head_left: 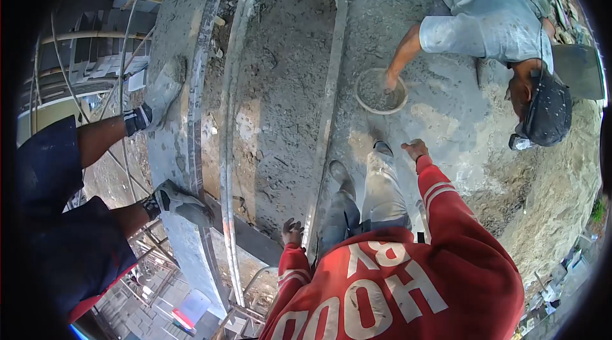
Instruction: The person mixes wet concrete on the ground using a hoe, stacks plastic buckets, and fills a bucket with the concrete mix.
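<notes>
a round basin [381, 108] lies on the wet grey slab [446, 94], just beyond the fingertips of the right hand [415, 148] and a little to their left, not touching them. inside it is grey, wet-looking mix [377, 88], with the rim showing pale all around. a crouching co-worker [491, 14] in a cap, on the far side of those fingers and to their right, reaches an arm down so that a hand [390, 81] is in the basin, at the mix. the right hand is held out in the air, its fingers loosely bent and parted, the thumb side free, clamped on nothing that shows. the left hand [292, 231] hangs low by the hem of the red hoodie [382, 276], fingers half curled and apart; it appears to hold nothing, though it is small and dim in this view. just beyond the left fingers, a long narrow rail [331, 85] runs away from them, and rough grey mortar [280, 85] spreads on its left. farther left of the left fingers, a pair of pale pipes [231, 148] runs lengthwise, well apart from them. past those pipes, another person's shoes [182, 205] stand on a smeared concrete ledge [167, 148]. between the two hands, mud-stained trouser legs [382, 187] reach toward the basin.
</notes>
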`<action>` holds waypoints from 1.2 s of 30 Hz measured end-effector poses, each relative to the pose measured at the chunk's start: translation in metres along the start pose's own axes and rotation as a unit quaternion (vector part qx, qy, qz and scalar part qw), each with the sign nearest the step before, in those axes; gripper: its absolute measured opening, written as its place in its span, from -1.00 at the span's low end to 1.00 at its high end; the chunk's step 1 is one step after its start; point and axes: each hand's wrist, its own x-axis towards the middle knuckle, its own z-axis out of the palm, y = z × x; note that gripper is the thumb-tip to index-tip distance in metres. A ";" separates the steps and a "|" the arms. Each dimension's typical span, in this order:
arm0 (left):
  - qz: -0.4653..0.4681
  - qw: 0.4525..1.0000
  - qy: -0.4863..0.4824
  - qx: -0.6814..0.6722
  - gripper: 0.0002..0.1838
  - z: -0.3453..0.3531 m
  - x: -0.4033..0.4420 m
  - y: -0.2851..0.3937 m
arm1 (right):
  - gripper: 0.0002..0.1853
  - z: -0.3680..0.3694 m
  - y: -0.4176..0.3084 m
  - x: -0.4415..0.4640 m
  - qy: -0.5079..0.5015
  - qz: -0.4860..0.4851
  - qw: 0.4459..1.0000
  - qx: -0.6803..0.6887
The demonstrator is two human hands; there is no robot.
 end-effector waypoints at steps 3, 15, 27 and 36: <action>-0.028 0.999 0.003 0.027 -0.49 0.013 -0.044 -0.029 | 0.00 0.030 -0.007 0.099 -0.013 0.004 1.000 0.022; -0.169 0.980 -0.040 0.092 -0.54 0.090 -0.096 -0.035 | -0.67 0.099 -0.055 0.274 -0.062 -0.010 0.805 0.590; -0.016 0.983 -0.105 -0.147 -0.50 0.140 -0.059 0.055 | -0.46 0.115 -0.082 0.169 0.172 -0.109 0.965 0.163; -0.168 0.846 -0.343 -0.372 -0.12 0.163 -0.040 0.113 | -0.79 -0.058 -0.213 -0.268 -0.154 -0.217 0.887 0.377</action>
